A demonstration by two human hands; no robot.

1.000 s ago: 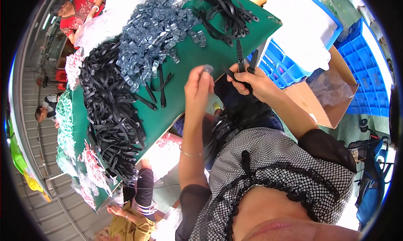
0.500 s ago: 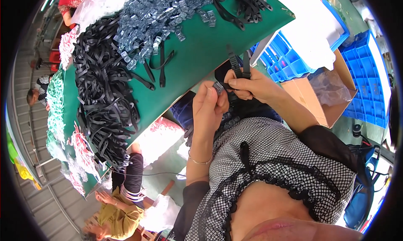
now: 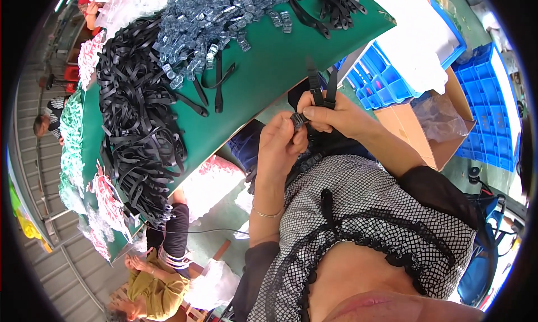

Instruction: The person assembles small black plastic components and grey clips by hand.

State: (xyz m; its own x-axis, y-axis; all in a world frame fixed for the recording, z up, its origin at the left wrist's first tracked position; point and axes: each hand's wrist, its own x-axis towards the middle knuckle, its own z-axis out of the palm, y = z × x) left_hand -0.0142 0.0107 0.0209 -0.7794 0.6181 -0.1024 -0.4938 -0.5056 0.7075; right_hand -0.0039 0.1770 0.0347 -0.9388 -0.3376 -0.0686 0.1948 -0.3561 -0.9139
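My left hand (image 3: 280,140) pinches a small translucent grey-blue plastic clip (image 3: 298,120) between thumb and fingers. Beside it, my right hand (image 3: 339,116) is closed round a black ribbed strap (image 3: 315,92), whose upper part stands up above the fingers. The clip meets the right fingertips, and one strap end seems to be at it; the fingers hide how far it goes in. On the green table ahead lie a big heap of similar clips (image 3: 210,22) and, to its left, a pile of black straps (image 3: 137,114).
More black straps (image 3: 336,8) lie at the table's far right, near the corner of the green table (image 3: 370,28). Blue crates (image 3: 487,98) and an open cardboard box (image 3: 414,128) stand to the right. A person in a mustard top (image 3: 159,285) sits at lower left.
The clip in my left hand has shifted slightly right and turned, up against the right fingertips. My right hand keeps hold of the strap.
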